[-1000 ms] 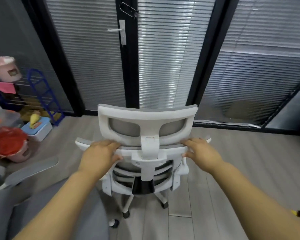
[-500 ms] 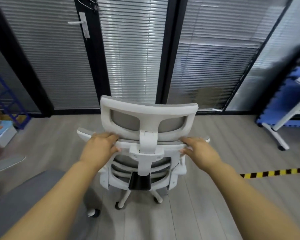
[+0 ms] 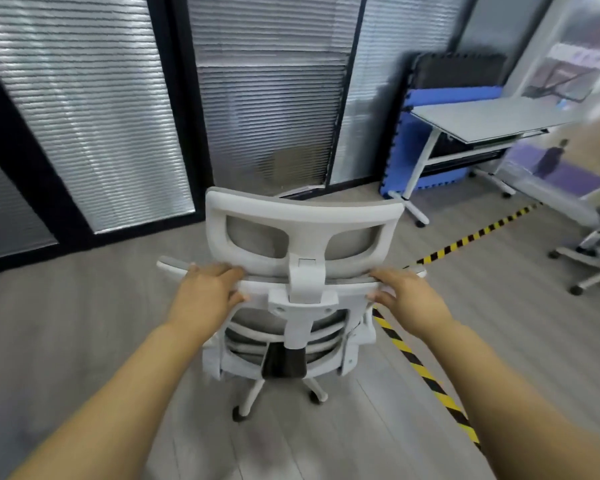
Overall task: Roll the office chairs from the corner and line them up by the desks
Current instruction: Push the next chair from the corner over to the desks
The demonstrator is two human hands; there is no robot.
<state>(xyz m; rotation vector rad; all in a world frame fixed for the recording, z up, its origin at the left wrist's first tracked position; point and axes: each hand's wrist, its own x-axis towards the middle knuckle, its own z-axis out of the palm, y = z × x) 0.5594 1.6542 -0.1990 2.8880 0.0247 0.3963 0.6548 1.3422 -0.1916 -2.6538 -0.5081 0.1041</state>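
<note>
A white office chair with grey mesh stands right in front of me, its back facing me, on the wooden floor. My left hand grips the left end of the backrest's top bar, fingers curled over it. My right hand grips the right end of the same bar. The chair's white star base and castors show below the seat. A grey-topped desk on white legs stands at the far right.
Glass walls with blinds and black frames run across the back. Blue foam mats lean behind the desk. Yellow-black floor tape runs under the chair's right side. Another chair's base sits at the right edge.
The view and the chair have swung to the right: the door and the shelf with toys on the left have left view, and the desk and a second chair have come in. Both hands kept their grip.
</note>
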